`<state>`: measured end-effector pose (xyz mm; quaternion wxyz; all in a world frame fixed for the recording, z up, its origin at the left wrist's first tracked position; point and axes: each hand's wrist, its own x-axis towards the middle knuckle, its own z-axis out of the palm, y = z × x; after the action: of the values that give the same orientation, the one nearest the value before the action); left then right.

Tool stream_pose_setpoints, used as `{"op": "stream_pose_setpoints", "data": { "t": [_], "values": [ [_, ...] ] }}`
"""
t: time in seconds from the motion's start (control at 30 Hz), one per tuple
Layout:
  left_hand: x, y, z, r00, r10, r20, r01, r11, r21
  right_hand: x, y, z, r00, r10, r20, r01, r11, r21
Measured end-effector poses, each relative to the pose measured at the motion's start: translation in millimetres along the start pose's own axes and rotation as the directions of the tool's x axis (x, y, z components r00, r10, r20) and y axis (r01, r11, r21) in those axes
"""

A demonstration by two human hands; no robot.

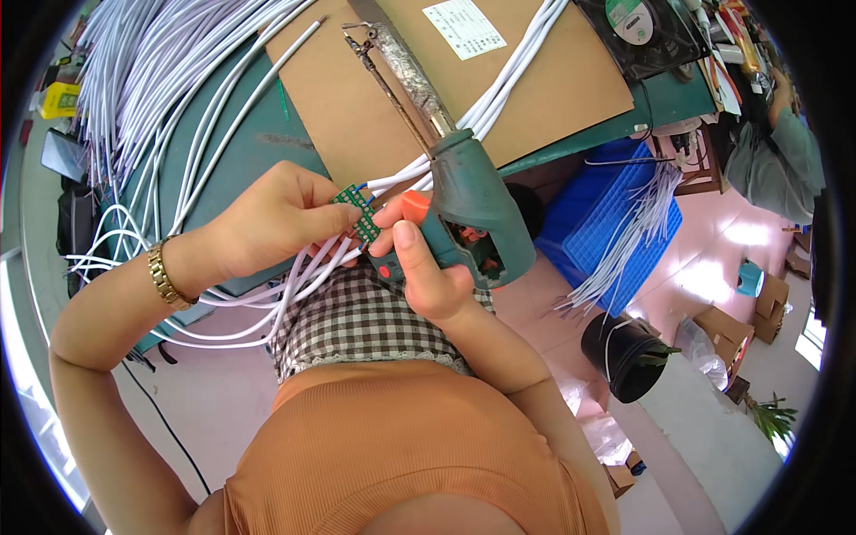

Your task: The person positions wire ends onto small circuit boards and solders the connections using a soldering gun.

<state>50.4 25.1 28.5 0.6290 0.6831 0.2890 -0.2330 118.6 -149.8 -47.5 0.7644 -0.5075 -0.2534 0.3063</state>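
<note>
While left hand [263,221] pinches perforated board [366,230], right hand [439,283] clasps soldering gun [477,187] — chunky plastic.

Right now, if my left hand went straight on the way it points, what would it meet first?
Your left hand pinches the green circuit board; just past that, your right hand looks first in line, then probably the green soldering tool, though depth is hard to judge.

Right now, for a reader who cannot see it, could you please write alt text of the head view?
A person's left hand pinches a small green circuit board while the right hand holds a green soldering gun, at a table bearing many white cables.
</note>
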Motion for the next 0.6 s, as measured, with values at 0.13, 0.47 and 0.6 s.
{"op": "stream_pose_setpoints", "data": {
  "t": [0.13,0.47,0.6],
  "values": [
    [-1,-3,4,0.999,-0.034,0.033,0.037,0.996,-0.076,2,2,0,1.000,-0.016,0.022,0.015,0.998,0.069],
    [-18,-7,19,0.964,-0.265,0.035,0.264,0.923,-0.279,-4,-12,-7,0.996,0.075,0.056,-0.078,0.995,0.058],
    [-19,2,28,0.970,-0.197,-0.141,0.174,0.971,-0.164,-22,-18,-26,0.995,0.097,0.023,-0.093,0.986,-0.137]
  ]
}}
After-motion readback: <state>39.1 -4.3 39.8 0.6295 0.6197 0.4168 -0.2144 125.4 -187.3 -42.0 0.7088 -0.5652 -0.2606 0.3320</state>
